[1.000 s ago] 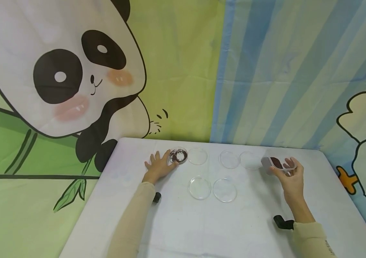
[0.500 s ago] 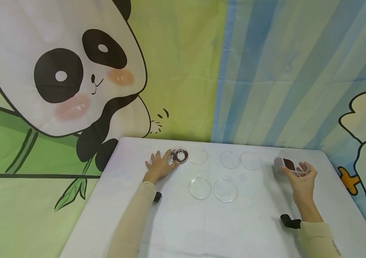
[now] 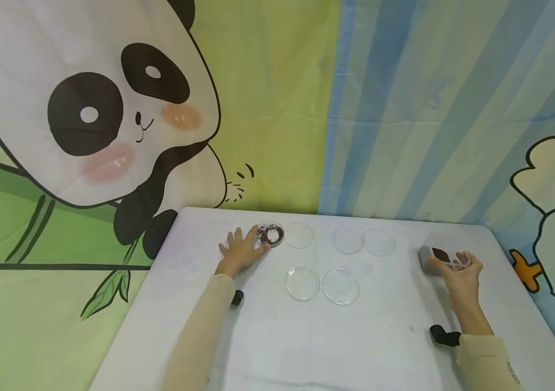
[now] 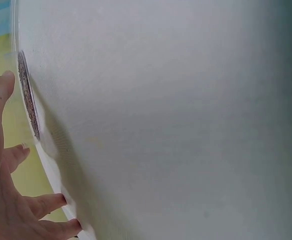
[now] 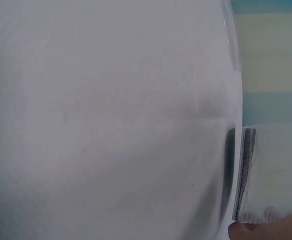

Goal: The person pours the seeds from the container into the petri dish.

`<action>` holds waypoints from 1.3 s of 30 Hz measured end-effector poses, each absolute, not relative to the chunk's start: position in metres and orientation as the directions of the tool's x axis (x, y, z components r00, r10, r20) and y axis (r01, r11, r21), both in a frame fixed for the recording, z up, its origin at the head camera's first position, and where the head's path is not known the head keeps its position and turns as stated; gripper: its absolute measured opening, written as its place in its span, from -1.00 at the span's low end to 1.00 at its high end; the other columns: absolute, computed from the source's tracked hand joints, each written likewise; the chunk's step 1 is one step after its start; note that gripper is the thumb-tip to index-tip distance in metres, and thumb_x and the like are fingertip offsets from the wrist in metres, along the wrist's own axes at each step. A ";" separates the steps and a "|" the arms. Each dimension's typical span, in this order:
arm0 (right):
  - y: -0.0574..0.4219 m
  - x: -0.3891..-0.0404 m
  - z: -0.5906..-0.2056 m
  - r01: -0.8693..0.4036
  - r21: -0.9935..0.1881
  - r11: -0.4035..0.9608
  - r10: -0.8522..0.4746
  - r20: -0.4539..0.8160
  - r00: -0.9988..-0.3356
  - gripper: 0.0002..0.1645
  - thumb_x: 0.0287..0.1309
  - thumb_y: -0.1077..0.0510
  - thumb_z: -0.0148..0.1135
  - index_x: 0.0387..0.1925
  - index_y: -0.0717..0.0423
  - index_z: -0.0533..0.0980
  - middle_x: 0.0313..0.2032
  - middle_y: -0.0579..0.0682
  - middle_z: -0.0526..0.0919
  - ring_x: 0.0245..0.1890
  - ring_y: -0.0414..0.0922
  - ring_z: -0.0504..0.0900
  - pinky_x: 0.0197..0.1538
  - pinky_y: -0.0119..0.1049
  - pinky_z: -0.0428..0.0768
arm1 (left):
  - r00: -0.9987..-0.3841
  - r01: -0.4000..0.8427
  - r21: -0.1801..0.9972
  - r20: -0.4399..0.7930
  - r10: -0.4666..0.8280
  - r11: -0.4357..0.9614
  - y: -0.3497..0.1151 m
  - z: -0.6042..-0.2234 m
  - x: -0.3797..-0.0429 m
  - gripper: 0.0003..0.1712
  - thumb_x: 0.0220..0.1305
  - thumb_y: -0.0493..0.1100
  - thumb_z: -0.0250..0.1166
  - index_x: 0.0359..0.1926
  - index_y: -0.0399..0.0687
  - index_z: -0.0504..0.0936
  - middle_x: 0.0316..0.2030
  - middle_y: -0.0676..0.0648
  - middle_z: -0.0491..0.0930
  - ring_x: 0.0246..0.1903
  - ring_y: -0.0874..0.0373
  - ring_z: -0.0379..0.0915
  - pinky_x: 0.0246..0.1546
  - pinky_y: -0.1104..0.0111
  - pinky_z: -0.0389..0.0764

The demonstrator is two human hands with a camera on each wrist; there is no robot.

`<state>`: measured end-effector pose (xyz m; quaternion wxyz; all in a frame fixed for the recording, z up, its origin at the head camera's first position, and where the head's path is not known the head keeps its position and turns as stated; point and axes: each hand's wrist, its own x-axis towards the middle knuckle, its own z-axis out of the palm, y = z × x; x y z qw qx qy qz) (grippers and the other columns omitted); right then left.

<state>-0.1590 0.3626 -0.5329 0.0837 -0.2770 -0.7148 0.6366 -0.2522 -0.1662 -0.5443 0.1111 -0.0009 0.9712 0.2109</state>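
My left hand (image 3: 240, 251) is spread at the table's far left, with thumb and forefinger on opposite sides of a clear petri dish (image 3: 284, 237). Dark brown granules form a ring in that dish around a bare white middle. In the left wrist view, the thumb and forefinger touch the wall of the dish, and the other fingertips reach the tabletop. My right hand (image 3: 464, 282) grips a clear plastic box (image 3: 428, 262) on the right. A layer of dark granules (image 5: 245, 170) covers the box's bottom, low over the table in the right wrist view.
Several clear round dishes stand on the white table (image 3: 307, 342): one (image 3: 300, 247) beside the granule dish, two more (image 3: 348, 253) at the back centre, and a front pair (image 3: 302, 265). A patterned curtain (image 3: 267, 108) hangs behind the table's back edge.
My right hand has moved right, and slightly down, with the box, away from the back-row dishes. The left hand has stayed at the granule dish.
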 end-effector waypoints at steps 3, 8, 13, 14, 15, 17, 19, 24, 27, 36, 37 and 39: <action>0.364 -0.159 -0.536 0.300 -0.953 0.040 0.483 -0.244 -0.841 0.37 0.11 -0.03 0.49 0.56 -0.13 -0.36 0.56 -0.03 -0.16 0.48 -0.03 -0.09 0.40 -0.31 0.17 | -0.975 -0.052 0.409 -0.219 0.043 0.911 -0.166 -0.544 -0.252 -0.01 0.28 0.50 0.09 0.59 0.28 0.04 0.51 -0.44 -0.16 0.45 -0.50 -0.38 0.23 -0.48 -0.28; 0.366 -0.158 -0.540 0.300 -0.953 0.043 0.469 -0.246 -0.849 0.37 0.13 -0.02 0.48 0.55 -0.12 -0.39 0.56 -0.02 -0.20 0.48 -0.02 -0.09 0.38 -0.35 0.19 | -0.975 -0.047 0.409 -0.218 0.047 0.912 -0.166 -0.544 -0.252 -0.02 0.28 0.49 0.09 0.59 0.27 0.04 0.51 -0.44 -0.16 0.44 -0.51 -0.39 0.22 -0.48 -0.29; 0.366 -0.158 -0.543 0.292 -0.955 0.048 0.467 -0.237 -0.852 0.36 0.14 -0.02 0.48 0.55 -0.13 -0.38 0.56 -0.02 -0.19 0.44 -0.06 -0.04 0.31 -0.42 0.25 | -0.975 -0.051 0.409 -0.220 0.044 0.911 -0.166 -0.544 -0.252 -0.02 0.29 0.49 0.09 0.59 0.28 0.03 0.51 -0.44 -0.16 0.45 -0.50 -0.39 0.22 -0.48 -0.30; 0.366 -0.158 -0.544 0.291 -0.955 0.050 0.467 -0.235 -0.852 0.36 0.14 -0.01 0.48 0.55 -0.13 -0.38 0.56 -0.02 -0.19 0.43 -0.06 -0.04 0.30 -0.42 0.26 | -0.974 -0.051 0.407 -0.220 0.044 0.912 -0.166 -0.544 -0.252 -0.02 0.29 0.49 0.09 0.59 0.28 0.03 0.51 -0.44 -0.16 0.45 -0.50 -0.39 0.23 -0.48 -0.30; 0.367 -0.158 -0.544 0.289 -0.956 0.049 0.466 -0.234 -0.853 0.36 0.14 -0.01 0.47 0.55 -0.14 -0.39 0.56 -0.02 -0.19 0.44 -0.05 -0.05 0.32 -0.41 0.25 | -0.974 -0.051 0.408 -0.220 0.045 0.912 -0.166 -0.544 -0.252 -0.02 0.29 0.49 0.09 0.59 0.27 0.03 0.51 -0.44 -0.16 0.45 -0.50 -0.39 0.22 -0.48 -0.30; 0.367 -0.158 -0.546 0.289 -0.956 0.052 0.469 -0.232 -0.852 0.36 0.14 -0.02 0.48 0.55 -0.16 -0.39 0.56 -0.03 -0.20 0.46 -0.04 -0.07 0.35 -0.37 0.23 | -0.974 -0.051 0.407 -0.222 0.045 0.912 -0.166 -0.544 -0.252 -0.02 0.29 0.49 0.09 0.59 0.27 0.03 0.51 -0.44 -0.16 0.45 -0.50 -0.40 0.23 -0.48 -0.30; 0.367 -0.158 -0.547 0.292 -0.955 0.053 0.466 -0.235 -0.853 0.36 0.15 -0.02 0.47 0.55 -0.17 -0.40 0.56 -0.03 -0.22 0.48 -0.03 -0.11 0.39 -0.33 0.19 | -0.973 -0.052 0.407 -0.225 0.045 0.912 -0.166 -0.545 -0.252 -0.01 0.28 0.49 0.09 0.59 0.28 0.03 0.51 -0.44 -0.16 0.45 -0.50 -0.40 0.23 -0.48 -0.30; 0.367 -0.156 -0.544 0.308 -0.949 0.072 0.450 -0.244 -0.859 0.39 0.18 -0.05 0.44 0.55 -0.25 -0.47 0.58 -0.05 -0.30 0.53 0.02 -0.22 0.47 -0.15 0.06 | -0.973 -0.051 0.404 -0.228 0.047 0.913 -0.166 -0.545 -0.253 -0.01 0.28 0.50 0.08 0.59 0.28 0.02 0.51 -0.43 -0.16 0.45 -0.49 -0.39 0.23 -0.48 -0.29; 0.367 -0.154 -0.541 0.301 -0.951 0.076 0.451 -0.236 -0.861 0.41 0.17 -0.06 0.44 0.54 -0.28 -0.50 0.58 -0.07 -0.39 0.54 0.00 -0.35 0.49 -0.04 -0.06 | -0.972 -0.053 0.402 -0.231 0.045 0.914 -0.166 -0.545 -0.253 -0.01 0.28 0.50 0.08 0.59 0.29 0.02 0.51 -0.43 -0.17 0.45 -0.49 -0.40 0.24 -0.47 -0.29; 0.361 -0.154 -0.524 0.206 -0.963 0.172 0.573 -0.072 -0.816 0.24 0.16 -0.09 0.44 0.58 -0.28 -0.23 0.57 -0.21 -0.20 0.53 -0.23 -0.27 0.50 -0.09 -0.11 | -0.972 -0.055 0.402 -0.230 0.043 0.914 -0.166 -0.545 -0.253 -0.01 0.29 0.49 0.08 0.59 0.29 0.01 0.51 -0.43 -0.19 0.45 -0.50 -0.42 0.24 -0.47 -0.31; 0.359 -0.154 -0.521 0.186 -0.965 0.184 0.578 -0.047 -0.815 0.22 0.16 -0.07 0.44 0.58 -0.28 -0.20 0.56 -0.22 -0.18 0.53 -0.24 -0.25 0.50 -0.10 -0.11 | -0.972 -0.055 0.402 -0.231 0.043 0.914 -0.166 -0.545 -0.253 -0.01 0.29 0.49 0.08 0.59 0.29 0.01 0.51 -0.43 -0.19 0.45 -0.50 -0.42 0.24 -0.47 -0.32; 0.356 -0.155 -0.515 0.143 -0.967 0.211 0.579 0.005 -0.815 0.18 0.18 -0.04 0.43 0.57 -0.27 -0.15 0.56 -0.22 -0.14 0.52 -0.26 -0.23 0.50 -0.14 -0.13 | -0.971 -0.056 0.400 -0.234 0.043 0.915 -0.166 -0.545 -0.253 -0.01 0.28 0.51 0.07 0.59 0.30 0.00 0.52 -0.43 -0.20 0.45 -0.49 -0.42 0.24 -0.46 -0.32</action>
